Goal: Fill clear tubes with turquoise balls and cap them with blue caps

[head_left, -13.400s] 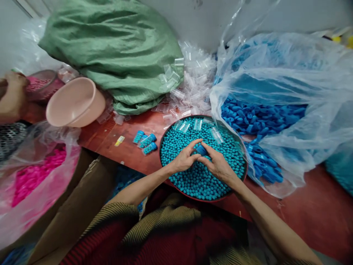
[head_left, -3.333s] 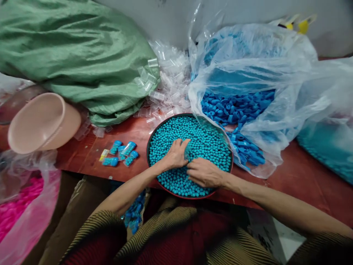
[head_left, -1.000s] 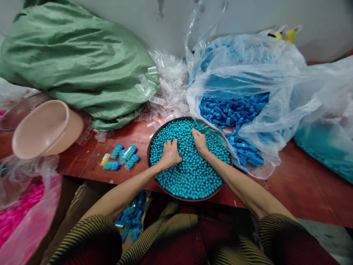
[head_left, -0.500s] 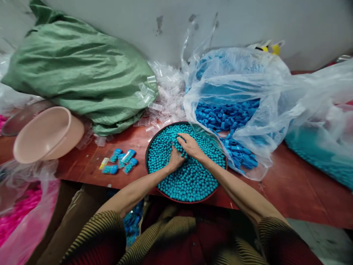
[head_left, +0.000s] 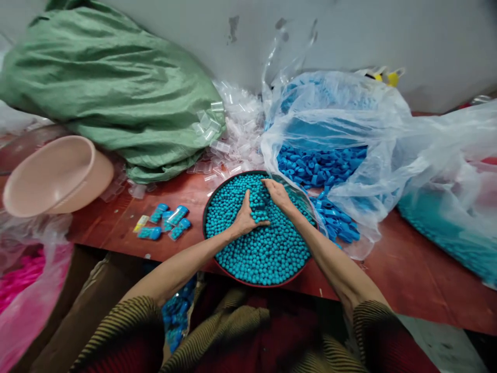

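A round dark tray (head_left: 217,257) on the red table is heaped with small teal balls (head_left: 267,248). Both my hands are in the balls near the tray's far side. My left hand (head_left: 244,217) lies with fingers stretched and thumb out to the right, cupping a small mound of balls. My right hand (head_left: 276,192) faces it with fingers flat on the balls, a hand's width away. Neither hand grips anything that I can see. Several filled clear tubes with blue caps (head_left: 166,221) lie on the table left of the tray.
A green sack (head_left: 108,88) and a pile of empty clear tubes (head_left: 238,129) lie behind the tray. An open plastic bag of blue caps (head_left: 330,166) is at the right. A pink basin (head_left: 54,173) lies tipped at the left, with a bag of pink pieces (head_left: 19,280) below.
My hands, touching half a second ago, have drawn a little apart and now lie flat on either side of a mound of balls. The view has shifted slightly.
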A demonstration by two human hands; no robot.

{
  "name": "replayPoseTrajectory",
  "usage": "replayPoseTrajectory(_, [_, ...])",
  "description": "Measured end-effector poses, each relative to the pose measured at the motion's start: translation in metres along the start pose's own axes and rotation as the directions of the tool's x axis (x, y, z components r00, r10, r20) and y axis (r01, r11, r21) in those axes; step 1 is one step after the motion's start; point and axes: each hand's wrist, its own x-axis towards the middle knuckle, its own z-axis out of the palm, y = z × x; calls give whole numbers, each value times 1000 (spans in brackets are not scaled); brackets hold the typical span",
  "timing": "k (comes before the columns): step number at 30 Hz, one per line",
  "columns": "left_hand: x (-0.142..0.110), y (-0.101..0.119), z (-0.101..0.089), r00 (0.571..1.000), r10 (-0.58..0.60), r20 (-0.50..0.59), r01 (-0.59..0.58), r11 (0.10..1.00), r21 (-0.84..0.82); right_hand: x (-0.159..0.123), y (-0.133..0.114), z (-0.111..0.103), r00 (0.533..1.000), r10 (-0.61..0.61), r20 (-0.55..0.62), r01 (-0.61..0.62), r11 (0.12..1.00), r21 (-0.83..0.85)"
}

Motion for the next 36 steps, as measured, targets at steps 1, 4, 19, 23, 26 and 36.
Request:
replayPoseTrajectory(1, [0, 2, 0, 1000, -10, 7, 10, 1000, -2, 4, 2, -1, 999, 29, 42, -29, 1000, 3])
replayPoseTrajectory(4, [0, 6, -2, 1000, -24, 6, 24, 999, 42, 4, 1, 8, 990, -9, 143, 14, 999, -31])
replayPoseTrajectory(19, [-14, 5, -17, 993, -100, -63, 109, 981, 163, -20, -22, 3, 958, -279, 57, 285, 934, -213])
replayPoseTrajectory(23, [-24, 8, -17, 990, -88, -114, 107, 979, 175, 2, 9, -75, 955, -232, -183, 182, 950, -253])
replayPoseTrajectory(26, [-30, 8, -16, 981, -96, -168, 125, 977, 174, 31, 39, -137, 919, -3, -394, -122, 949, -291])
replayPoseTrajectory(36, [-46, 2, -12, 935, 174, -307, -4, 875, 484, 66, 85, -151, 913, 200, -356, -258, 958, -123])
